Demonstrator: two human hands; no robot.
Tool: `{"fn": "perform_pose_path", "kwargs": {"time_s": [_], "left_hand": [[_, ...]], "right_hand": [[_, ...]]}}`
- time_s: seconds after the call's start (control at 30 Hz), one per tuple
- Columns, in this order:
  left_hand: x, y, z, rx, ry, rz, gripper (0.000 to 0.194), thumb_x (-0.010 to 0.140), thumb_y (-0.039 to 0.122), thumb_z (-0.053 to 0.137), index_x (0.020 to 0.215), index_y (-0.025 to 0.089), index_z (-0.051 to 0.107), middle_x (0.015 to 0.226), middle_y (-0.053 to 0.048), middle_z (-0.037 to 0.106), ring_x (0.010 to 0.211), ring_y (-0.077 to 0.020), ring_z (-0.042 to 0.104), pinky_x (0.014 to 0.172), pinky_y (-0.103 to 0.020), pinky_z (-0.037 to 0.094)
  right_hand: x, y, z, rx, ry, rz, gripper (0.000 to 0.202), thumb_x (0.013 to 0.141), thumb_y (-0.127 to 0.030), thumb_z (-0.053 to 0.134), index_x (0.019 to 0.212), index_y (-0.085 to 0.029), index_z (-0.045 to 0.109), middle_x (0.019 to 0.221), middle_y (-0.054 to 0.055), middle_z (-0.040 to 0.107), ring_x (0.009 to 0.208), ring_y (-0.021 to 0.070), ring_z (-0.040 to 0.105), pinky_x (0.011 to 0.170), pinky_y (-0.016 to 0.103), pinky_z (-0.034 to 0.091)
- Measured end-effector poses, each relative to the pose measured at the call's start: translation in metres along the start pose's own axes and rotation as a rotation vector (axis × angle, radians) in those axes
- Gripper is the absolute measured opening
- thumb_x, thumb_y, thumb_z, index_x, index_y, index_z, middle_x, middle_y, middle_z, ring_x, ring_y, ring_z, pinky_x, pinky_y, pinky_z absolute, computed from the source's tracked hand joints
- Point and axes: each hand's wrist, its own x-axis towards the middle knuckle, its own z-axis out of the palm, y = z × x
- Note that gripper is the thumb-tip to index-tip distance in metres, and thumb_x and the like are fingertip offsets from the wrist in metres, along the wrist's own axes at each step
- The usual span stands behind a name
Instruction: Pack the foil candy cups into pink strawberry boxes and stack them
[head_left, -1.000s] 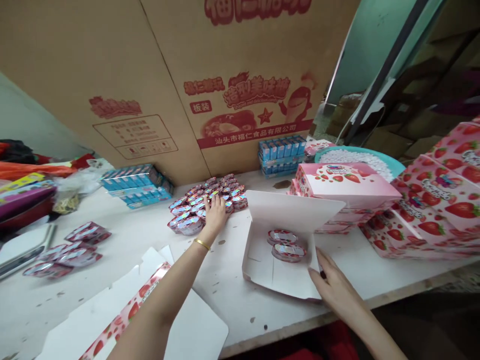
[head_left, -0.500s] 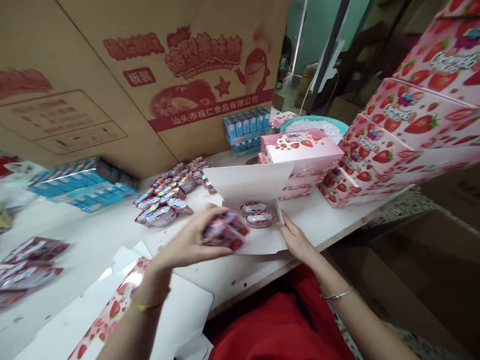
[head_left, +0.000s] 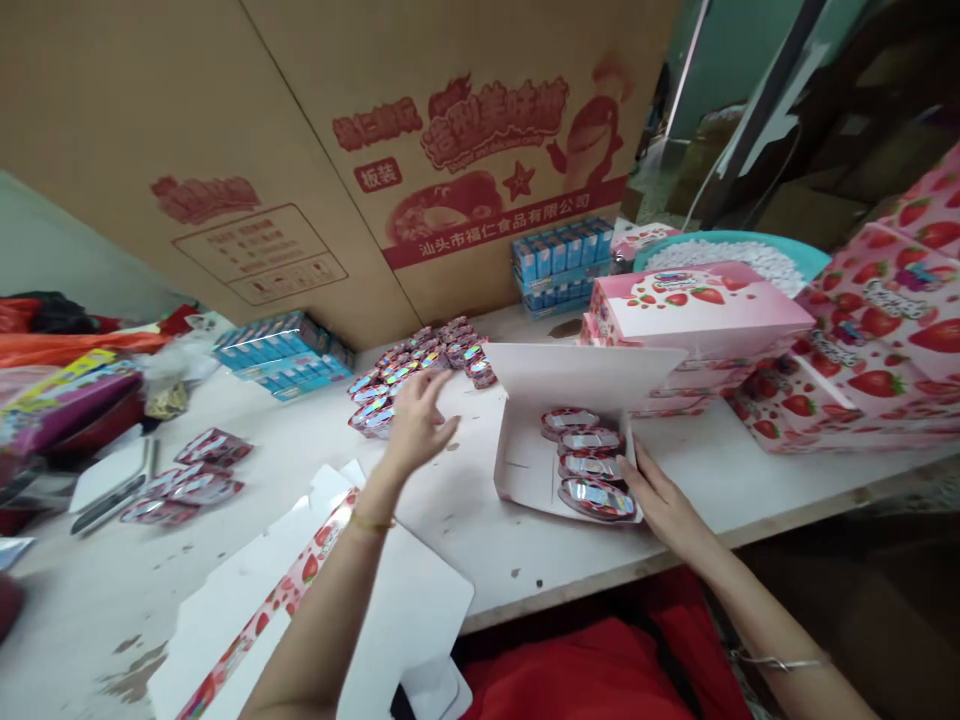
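Observation:
An open white box (head_left: 525,450) stands on the table with its lid raised. Several shiny red-and-silver packs (head_left: 590,467) lie in a column along its right side. My right hand (head_left: 660,500) grips the box's right wall, thumb and fingers on its edge. Left of the box, my left hand (head_left: 421,420) is raised with fingers apart and holds nothing. It is nearest to a pile of similar packs (head_left: 405,375) just behind it on the table.
Flat strawberry-printed cartons (head_left: 300,570) lie front left, with loose packs (head_left: 191,480) beyond. Blue boxes (head_left: 281,350) stand before a large cardboard carton (head_left: 450,190). Pink boxes (head_left: 697,310) and a teal basin (head_left: 814,262) of white pieces are at right.
My left hand has let go of the packs it held and moved toward the pile. The box now holds more packs. The view has turned left.

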Motion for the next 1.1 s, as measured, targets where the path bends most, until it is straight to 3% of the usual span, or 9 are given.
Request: {"fn": "perform_pose_path", "kwargs": {"time_s": [0.1, 0.2, 0.4, 0.57, 0.67, 0.77, 0.87, 0.97, 1.1], "left_hand": [[-0.017, -0.076, 0.002, 0.203, -0.153, -0.217, 0.103, 0.071, 0.050, 0.076, 0.155, 0.018, 0.025, 0.163, -0.023, 0.016, 0.150, -0.0473, 0.006, 0.116, -0.067, 0.016], [-0.034, -0.110, 0.018, 0.246, -0.213, -0.234, 0.113, 0.071, 0.051, 0.075, 0.157, 0.012, 0.014, 0.163, -0.026, 0.014, 0.151, -0.0457, 0.003, 0.117, -0.067, 0.012], [-0.020, -0.104, 0.029, 0.078, -0.317, 0.059, 0.088, 0.087, 0.035, 0.055, 0.157, 0.009, 0.008, 0.164, -0.021, 0.016, 0.154, -0.0320, 0.008, 0.123, -0.051, 0.018], [0.004, -0.099, 0.026, 0.008, -0.319, 0.090, 0.072, 0.082, 0.040, 0.064, 0.144, 0.012, 0.040, 0.148, -0.019, 0.044, 0.142, -0.0363, 0.037, 0.119, -0.050, 0.029], [0.001, -0.084, 0.021, -0.055, -0.218, 0.053, 0.066, 0.080, 0.047, 0.068, 0.134, 0.014, 0.050, 0.131, -0.015, 0.054, 0.126, -0.0358, 0.050, 0.111, -0.051, 0.039], [-0.006, -0.053, 0.002, -0.173, -0.033, -0.010, 0.069, 0.079, 0.050, 0.070, 0.135, 0.016, 0.048, 0.129, -0.013, 0.052, 0.122, -0.0323, 0.051, 0.107, -0.048, 0.042], [-0.004, -0.006, -0.019, -0.377, 0.120, -0.028, 0.075, 0.075, 0.049, 0.075, 0.137, 0.021, 0.044, 0.133, -0.011, 0.049, 0.125, -0.0288, 0.050, 0.108, -0.043, 0.042], [0.010, 0.043, -0.017, -0.543, 0.029, 0.156, 0.077, 0.072, 0.049, 0.078, 0.135, 0.021, 0.044, 0.131, -0.011, 0.052, 0.122, -0.0274, 0.052, 0.106, -0.042, 0.043], [0.032, 0.078, 0.016, -0.465, -0.185, 0.349, 0.076, 0.071, 0.050, 0.078, 0.132, 0.017, 0.048, 0.128, -0.015, 0.052, 0.118, -0.0290, 0.053, 0.103, -0.042, 0.046]], "right_hand": [[0.000, 0.003, 0.002, 0.012, -0.002, -0.008, 0.072, 0.091, -0.067, 0.046, 0.151, -0.027, 0.041, 0.156, 0.002, 0.039, 0.146, 0.0265, 0.030, 0.122, 0.044, 0.021], [0.001, 0.008, 0.004, 0.022, 0.011, 0.027, 0.074, 0.089, -0.069, 0.048, 0.150, -0.028, 0.042, 0.156, 0.002, 0.039, 0.146, 0.0280, 0.029, 0.122, 0.048, 0.019], [0.001, 0.009, 0.007, -0.041, 0.000, 0.087, 0.089, 0.086, -0.076, 0.042, 0.154, -0.020, 0.034, 0.159, 0.008, 0.034, 0.149, 0.0287, 0.024, 0.124, 0.046, 0.017], [-0.007, -0.015, 0.004, -0.258, 0.256, -0.100, 0.074, 0.090, -0.069, 0.042, 0.141, -0.014, 0.048, 0.141, 0.019, 0.052, 0.134, 0.0343, 0.048, 0.113, 0.052, 0.038], [-0.004, -0.046, 0.006, -0.512, 0.300, -0.414, 0.049, 0.097, -0.052, 0.043, 0.125, -0.016, 0.061, 0.126, 0.017, 0.062, 0.121, 0.0319, 0.053, 0.107, 0.049, 0.040], [0.014, -0.074, 0.018, -0.775, 0.019, -0.607, 0.039, 0.098, -0.038, 0.047, 0.130, -0.020, 0.060, 0.135, 0.012, 0.060, 0.124, 0.0310, 0.049, 0.105, 0.048, 0.037], [0.037, -0.087, 0.034, -0.983, -0.227, -0.664, 0.036, 0.098, -0.035, 0.050, 0.128, -0.019, 0.062, 0.137, 0.011, 0.059, 0.124, 0.0318, 0.047, 0.101, 0.047, 0.037], [0.048, -0.088, 0.044, -1.107, -0.300, -0.638, 0.029, 0.097, -0.030, 0.051, 0.113, -0.014, 0.070, 0.125, 0.013, 0.065, 0.113, 0.0319, 0.052, 0.091, 0.044, 0.040], [0.043, -0.083, 0.040, -1.169, -0.189, -0.497, 0.024, 0.093, -0.023, 0.054, 0.105, -0.012, 0.071, 0.118, 0.016, 0.065, 0.110, 0.0318, 0.054, 0.082, 0.042, 0.042]]}}
